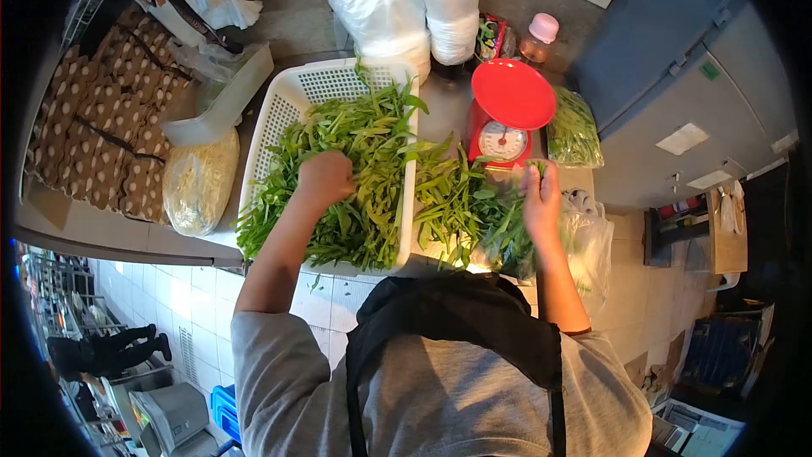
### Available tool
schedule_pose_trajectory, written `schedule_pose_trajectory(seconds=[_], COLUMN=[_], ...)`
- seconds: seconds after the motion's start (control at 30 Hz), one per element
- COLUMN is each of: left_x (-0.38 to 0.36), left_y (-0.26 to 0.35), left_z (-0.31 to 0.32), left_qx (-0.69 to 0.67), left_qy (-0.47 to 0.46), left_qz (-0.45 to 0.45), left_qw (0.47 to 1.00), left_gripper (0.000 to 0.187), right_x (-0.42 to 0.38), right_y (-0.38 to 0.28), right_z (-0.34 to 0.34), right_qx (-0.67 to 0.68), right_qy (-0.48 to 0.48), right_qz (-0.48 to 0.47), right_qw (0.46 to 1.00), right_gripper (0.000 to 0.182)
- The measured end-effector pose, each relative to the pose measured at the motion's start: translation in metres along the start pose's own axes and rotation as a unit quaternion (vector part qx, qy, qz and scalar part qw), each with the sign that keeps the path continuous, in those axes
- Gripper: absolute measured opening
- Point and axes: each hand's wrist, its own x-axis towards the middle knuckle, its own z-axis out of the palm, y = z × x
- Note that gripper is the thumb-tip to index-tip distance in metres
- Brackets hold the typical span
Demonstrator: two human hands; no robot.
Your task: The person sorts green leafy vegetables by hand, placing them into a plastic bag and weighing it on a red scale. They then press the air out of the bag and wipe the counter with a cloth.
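Observation:
A white perforated basket (276,107) is heaped with leafy greens (372,220). My left hand (326,178) is closed in the heap, its fingers curled around some of the leaves. More loose greens (448,190) lie on the counter along the basket's right side. My right hand (542,199) is closed at the upper edge of a clear plastic bag (510,241) with greens in it. Its fingertips point up, and a bit of green shows between them. Just beyond the bag stands a red kitchen scale (513,95) with a round dial and an empty-looking pan.
A packed bag of greens (573,129) lies right of the scale. Behind stand wrapped stacks of white plastic (385,13) and a pink-capped bottle (539,36). At left are egg trays (101,118) and a bag of pale sprouts (200,184). A grey cabinet (685,76) borders the right.

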Motion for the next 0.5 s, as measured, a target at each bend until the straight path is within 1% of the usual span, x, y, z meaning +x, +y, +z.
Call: schedule_pose_trajectory(seconds=[0.03,0.13,0.17,0.23,0.27,0.37,0.47,0.5], left_x=[-0.003,-0.012,-0.011,-0.009,-0.013,-0.014,-0.001,-0.001], left_y=[0.003,0.003,-0.003,-0.012,-0.012,-0.013,-0.04,-0.037], left_z=[-0.01,-0.046,-0.05,-0.062,-0.067,-0.064,-0.017,-0.022], left_qx=[-0.005,-0.135,-0.234,-0.422,-0.395,-0.281,-0.231,-0.227], left_qy=[0.026,0.173,0.172,0.167,0.221,0.341,0.328,0.326], left_qz=[-0.01,0.024,0.024,0.021,0.021,0.024,0.072,0.052], left_qw=[1.0,0.975,0.957,0.891,0.892,0.897,0.913,0.916], left_gripper=[0.023,0.017,0.015,0.012,0.013,0.014,0.013,0.012], right_x=[0.0,0.001,0.0,0.002,0.002,0.001,0.002,0.003], right_y=[-0.001,-0.003,-0.004,-0.005,-0.005,-0.004,-0.005,-0.005], right_z=[0.0,0.002,0.002,0.004,0.004,0.003,0.004,0.005], right_qx=[-0.001,-0.004,-0.005,-0.007,-0.005,-0.006,-0.024,-0.032], right_qy=[0.0,-0.002,-0.002,-0.002,-0.002,-0.001,-0.007,-0.008], right_qz=[0.005,0.012,0.014,0.017,0.017,0.016,0.011,0.008], right_qw=[1.0,1.0,1.0,1.0,1.0,1.0,1.0,0.999], right_gripper=[0.016,0.017,0.017,0.017,0.017,0.016,0.016,0.016])
